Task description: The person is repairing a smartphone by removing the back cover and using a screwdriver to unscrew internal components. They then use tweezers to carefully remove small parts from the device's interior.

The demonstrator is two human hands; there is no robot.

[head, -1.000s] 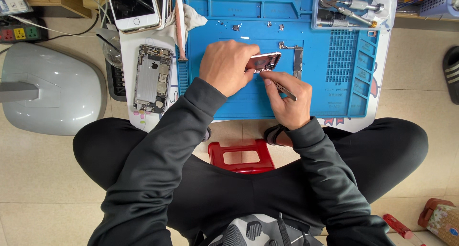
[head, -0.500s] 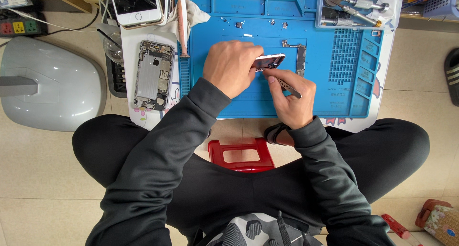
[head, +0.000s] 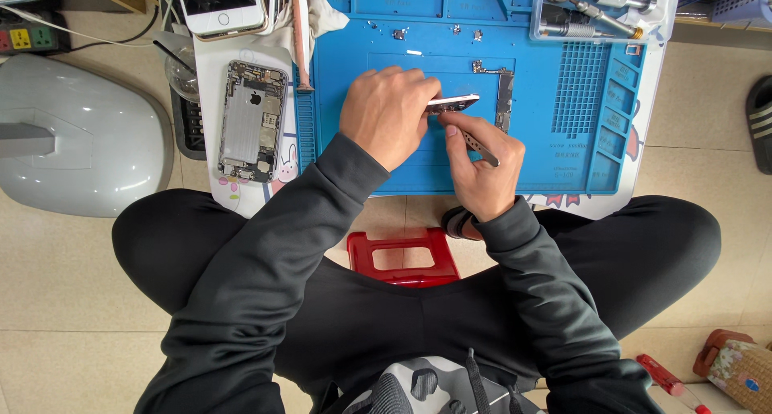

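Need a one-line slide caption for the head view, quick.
Left hand holds a phone part on edge over the blue repair mat; right hand works it with tweezers.

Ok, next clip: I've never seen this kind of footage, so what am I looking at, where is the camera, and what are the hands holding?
There is no machine here: a person is working with two bare hands. The single picture comes from a camera worn on the person's head, looking straight down, so you see dark sleeves, crossed legs and a red stool under the person. In front lies a blue work mat with moulded compartments and a few tiny loose parts near its top edge. The left hand grips a thin phone part, tilted on edge. The right hand holds metal tweezers against it. Left of the mat lies an opened phone body, insides showing, with a white phone above it. A clear tray of metal tools sits at the mat's upper right.
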